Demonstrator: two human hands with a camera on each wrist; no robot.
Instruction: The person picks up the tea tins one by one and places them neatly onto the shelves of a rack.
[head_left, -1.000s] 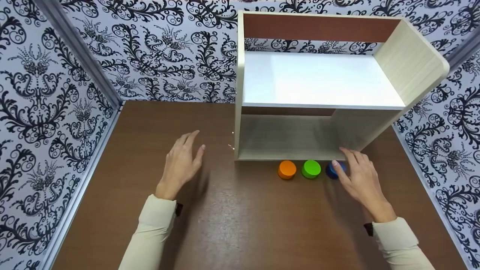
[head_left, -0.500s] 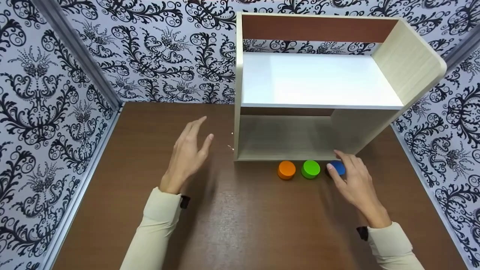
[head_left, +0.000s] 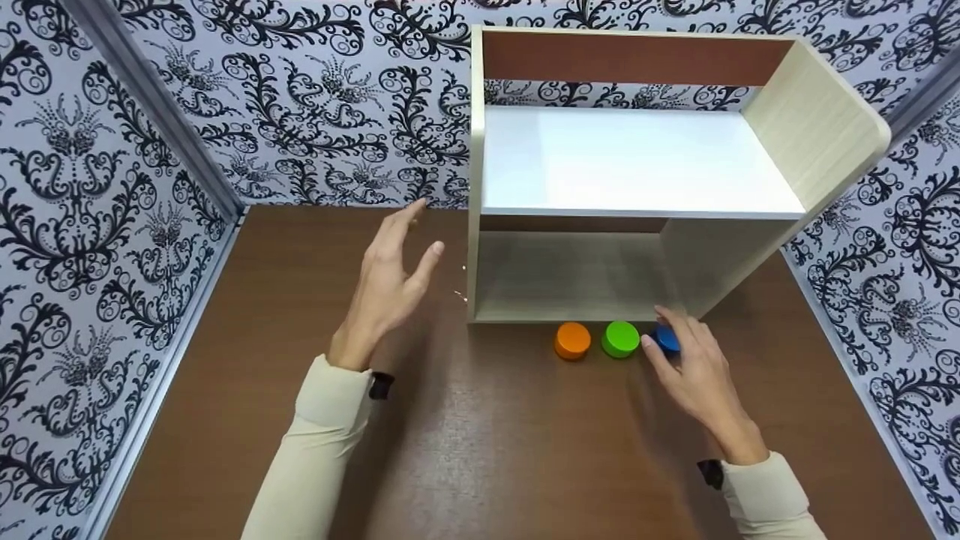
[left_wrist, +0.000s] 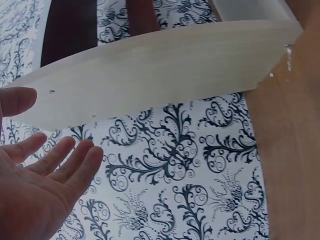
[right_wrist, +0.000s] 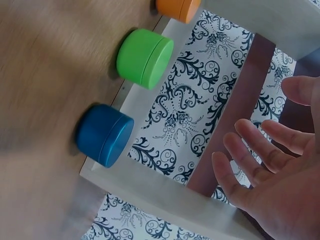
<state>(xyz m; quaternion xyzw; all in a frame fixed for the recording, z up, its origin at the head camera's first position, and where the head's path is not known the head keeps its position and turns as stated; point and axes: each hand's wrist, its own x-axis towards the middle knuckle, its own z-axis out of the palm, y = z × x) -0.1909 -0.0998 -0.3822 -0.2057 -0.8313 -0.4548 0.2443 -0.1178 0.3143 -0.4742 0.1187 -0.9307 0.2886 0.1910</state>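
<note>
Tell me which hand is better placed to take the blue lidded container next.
Probably the right hand: open and empty, it is nearest to the blue lidded container. The left hand is left of the shelf unit, farther away.

I am viewing a brown table [head_left: 480, 465] reflecting light. White walls [head_left: 322, 105] with black scrollwork are enclosing three sides, grey strips [head_left: 159, 105] are lining their corners, and a pale shelving unit [head_left: 645, 157] is standing right of centre.
</note>
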